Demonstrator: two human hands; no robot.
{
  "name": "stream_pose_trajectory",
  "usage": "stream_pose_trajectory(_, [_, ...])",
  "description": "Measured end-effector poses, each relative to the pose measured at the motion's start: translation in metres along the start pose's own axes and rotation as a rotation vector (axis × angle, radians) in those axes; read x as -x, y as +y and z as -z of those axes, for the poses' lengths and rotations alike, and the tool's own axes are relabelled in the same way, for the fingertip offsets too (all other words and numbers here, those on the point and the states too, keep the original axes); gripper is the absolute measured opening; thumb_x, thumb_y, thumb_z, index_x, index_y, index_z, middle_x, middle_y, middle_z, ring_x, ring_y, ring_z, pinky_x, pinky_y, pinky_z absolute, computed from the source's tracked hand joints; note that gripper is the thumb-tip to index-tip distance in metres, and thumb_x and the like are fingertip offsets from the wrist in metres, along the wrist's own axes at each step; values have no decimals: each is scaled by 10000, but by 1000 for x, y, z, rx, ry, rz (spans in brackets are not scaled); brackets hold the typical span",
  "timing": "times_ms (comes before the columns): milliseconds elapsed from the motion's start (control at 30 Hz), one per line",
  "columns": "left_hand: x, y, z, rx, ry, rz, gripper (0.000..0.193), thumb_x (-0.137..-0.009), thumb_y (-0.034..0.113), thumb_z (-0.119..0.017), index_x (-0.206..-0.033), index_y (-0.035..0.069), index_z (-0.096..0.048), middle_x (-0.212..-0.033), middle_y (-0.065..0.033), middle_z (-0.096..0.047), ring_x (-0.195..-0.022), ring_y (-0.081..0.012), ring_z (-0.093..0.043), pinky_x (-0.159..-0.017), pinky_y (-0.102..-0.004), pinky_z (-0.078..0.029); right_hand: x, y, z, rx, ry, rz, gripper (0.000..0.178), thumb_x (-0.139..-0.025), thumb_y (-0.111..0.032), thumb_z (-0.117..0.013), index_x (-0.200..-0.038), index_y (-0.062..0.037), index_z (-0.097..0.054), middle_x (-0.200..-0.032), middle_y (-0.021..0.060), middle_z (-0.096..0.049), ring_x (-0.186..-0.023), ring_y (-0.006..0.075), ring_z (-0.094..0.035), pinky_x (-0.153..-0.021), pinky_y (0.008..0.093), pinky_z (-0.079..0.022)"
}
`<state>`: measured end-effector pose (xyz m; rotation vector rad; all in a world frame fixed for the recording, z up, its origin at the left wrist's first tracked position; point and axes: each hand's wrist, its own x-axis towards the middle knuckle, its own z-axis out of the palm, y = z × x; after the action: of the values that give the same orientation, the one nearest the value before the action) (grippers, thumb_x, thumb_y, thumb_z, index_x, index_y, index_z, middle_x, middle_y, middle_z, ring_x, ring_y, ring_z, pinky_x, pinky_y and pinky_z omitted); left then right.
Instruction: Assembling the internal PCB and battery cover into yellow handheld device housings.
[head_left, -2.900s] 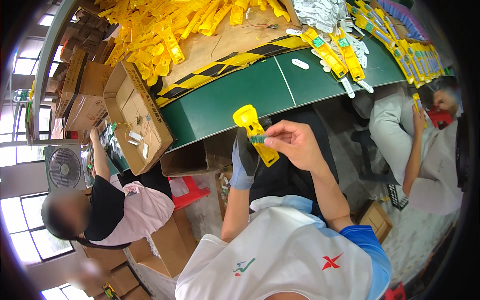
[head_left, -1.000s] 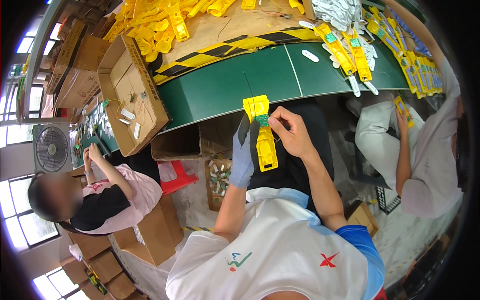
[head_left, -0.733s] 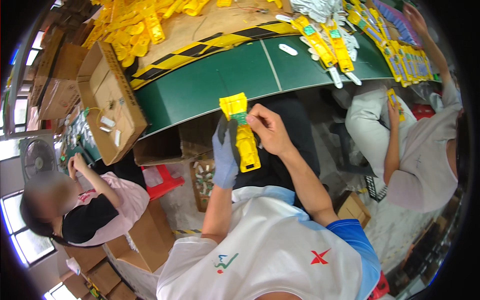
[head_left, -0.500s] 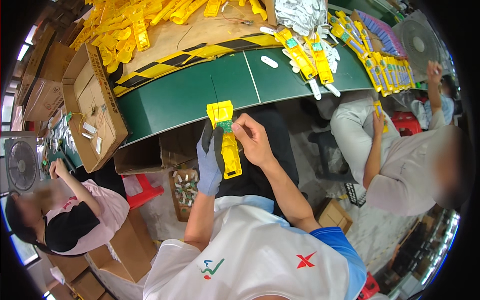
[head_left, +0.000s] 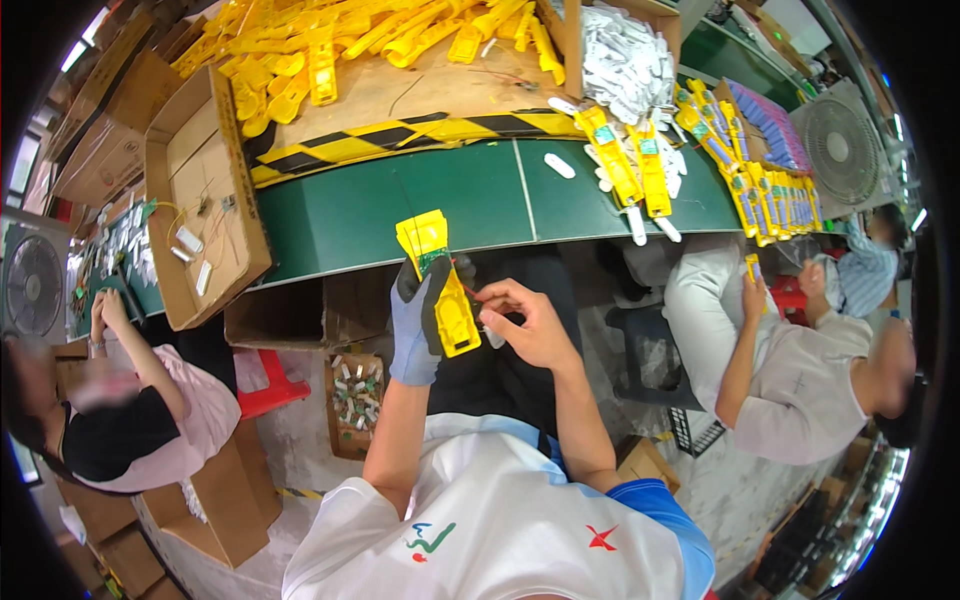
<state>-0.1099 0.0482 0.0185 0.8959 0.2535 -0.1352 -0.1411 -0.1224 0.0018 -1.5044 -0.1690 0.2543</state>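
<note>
My left hand [head_left: 413, 325], in a grey-blue glove with dark fingers, is closed round a long yellow plastic housing [head_left: 459, 325]. Its wide end tilts up toward the bench edge. A small green circuit board [head_left: 432, 262] sits inside near that end, partly behind the gloved fingers, and a thin dark wire rises from it. Just right of the housing, my bare right hand [head_left: 535, 325] has its fingers drawn together in a pinch. A short red wire [head_left: 471, 291] shows at its fingertips, and a small whitish part [head_left: 493, 338] is by the thumb, mostly hidden.
Yellow housings [head_left: 322, 70] are piled behind a striped ledge on the green bench [head_left: 350, 225]. Two fitted housings [head_left: 652, 180] lie to the right, near a box of white covers [head_left: 625, 65]. A cardboard tray [head_left: 185, 130] stands left. Co-workers sit on both sides.
My right hand has moved off the circuit board, down and to the right, with a red wire now showing at its fingertips. The housing has tilted slightly in my left hand. The view has shifted.
</note>
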Motion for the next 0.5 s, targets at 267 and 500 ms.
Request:
stream_pose_trajectory(267, [2,12,-2,-32,60,-101,271,-947,183,-647,-1157,34,-561,-972,-97,-669,-850,-207,-681,-749,-334,-561,14,-44,-3,192,-25,42,87,-853,-22,-688,-928,23,-679,-873,79,-705,-794,128,-666,-754,251,-514])
stream_pose_trajectory(500, [-1,1,3,83,-34,-127,269,-954,150,-627,-1181,37,-540,-1001,-107,-666,-853,-216,-682,-749,-335,-561,20,-33,-24,-79,-118,59,133,-864,-64,-703,-935,-1,-610,-804,56,-693,-776,105,-663,-788,258,-507])
